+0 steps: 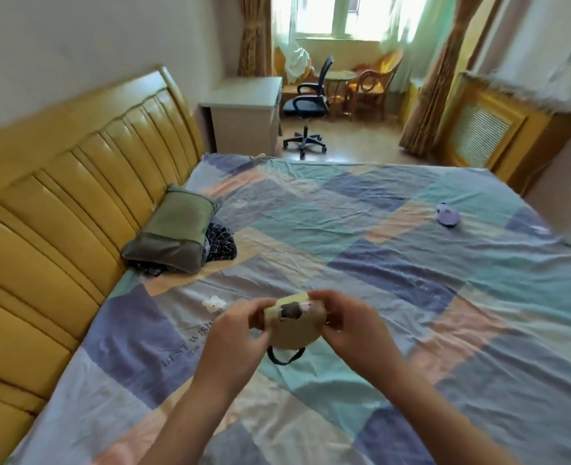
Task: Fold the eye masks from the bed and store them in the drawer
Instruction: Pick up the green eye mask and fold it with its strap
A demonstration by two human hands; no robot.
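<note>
A: What have you got there?

B: A yellow mask (pixel 294 327), held up just over the bed (pixel 361 229) in front of me. My left hand (pixel 233 330) pinches its left edge, fingers curled round it; my right hand (pixel 347 325) pinches the right edge the same way. Both are closed on it.

A: How does it feel?

B: I judge it light, soft and padded, no stiffness to fight. It looks already doubled over, and it will likely spring open unless I keep the edges pressed together. Best hold is at the two side edges, where I have it, not by the strap (pixel 285 357).

A: Which way does it lie?

B: Long axis runs left to right between my hands, printed face towards me, curved edge down. The dark strap hangs in a loop beneath.

A: Any more to do?

B: A purple mask (pixel 447 214) sits well apart, towards the far right side of the bed. I cannot see the drawer from here
</note>
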